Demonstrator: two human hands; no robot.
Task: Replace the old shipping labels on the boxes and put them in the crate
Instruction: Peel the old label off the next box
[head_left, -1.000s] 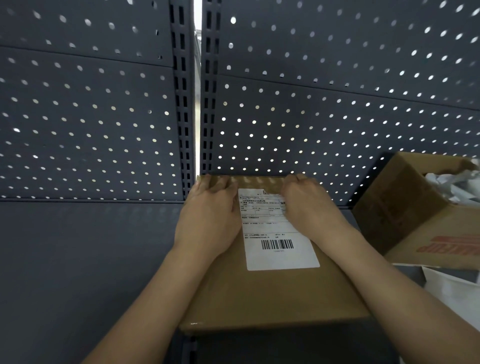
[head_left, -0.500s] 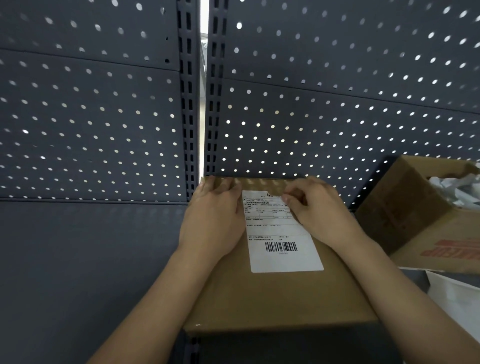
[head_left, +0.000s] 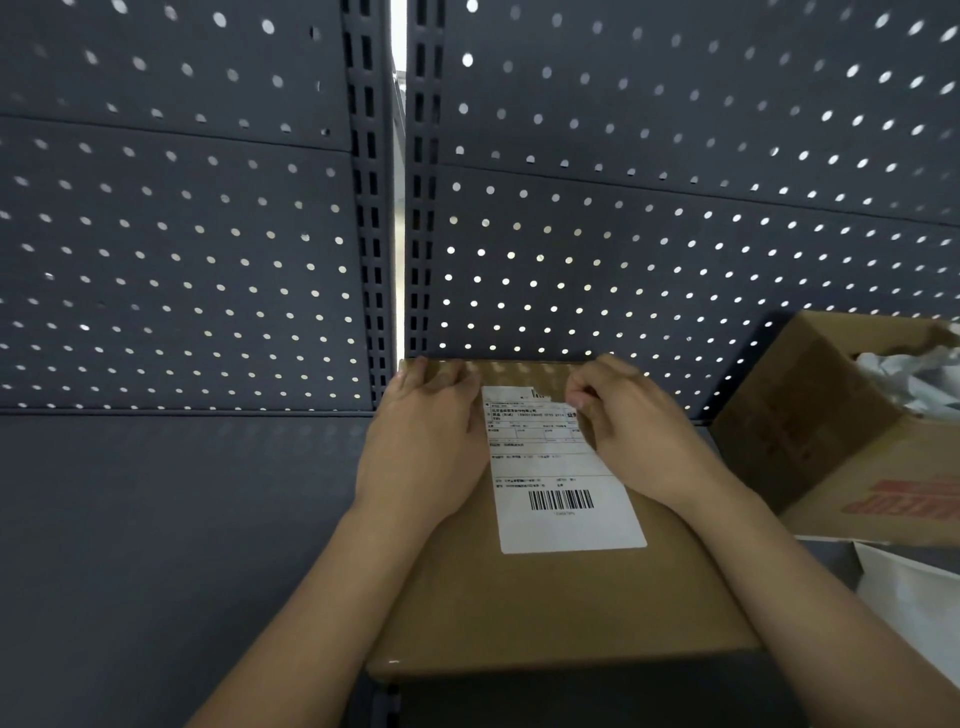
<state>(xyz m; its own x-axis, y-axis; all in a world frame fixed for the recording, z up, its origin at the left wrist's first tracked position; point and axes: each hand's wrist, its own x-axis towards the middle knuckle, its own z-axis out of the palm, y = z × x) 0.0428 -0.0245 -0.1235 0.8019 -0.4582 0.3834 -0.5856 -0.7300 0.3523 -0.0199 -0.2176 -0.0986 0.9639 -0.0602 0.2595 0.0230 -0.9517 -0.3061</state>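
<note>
"Reading from the biggest thing down, what is there?" asks the first.

"A grey pegboard wall (head_left: 623, 234) fills the upper frame. Below it, centre to lower centre, the brown box (head_left: 561, 613) lies flat on the dark shelf (head_left: 182, 519). An open carton (head_left: 810, 415) sits at the right edge. No crate is in view. The old shipping label (head_left: 561, 519) is stuck on the box's top, right of centre."

"And the hands?"

"The left hand (head_left: 421, 457) lies flat, fingers fairly straight, pressing the box beside the label's left edge. The right hand (head_left: 639, 441) has curled fingers, and its fingertips (head_left: 576, 400) seem to pinch the label's upper right corner. Whether that corner is free of the cardboard I cannot tell."

"So how to peel it well?"

"My judgement: bear down with the left palm so the box cannot slide, then pull the corner low and slow toward the bottom of the frame, not straight up. Regrip close to the peel line. A fast tug would likely tear the paper or strip the cardboard, leaving a rough bed for the new label."
</note>
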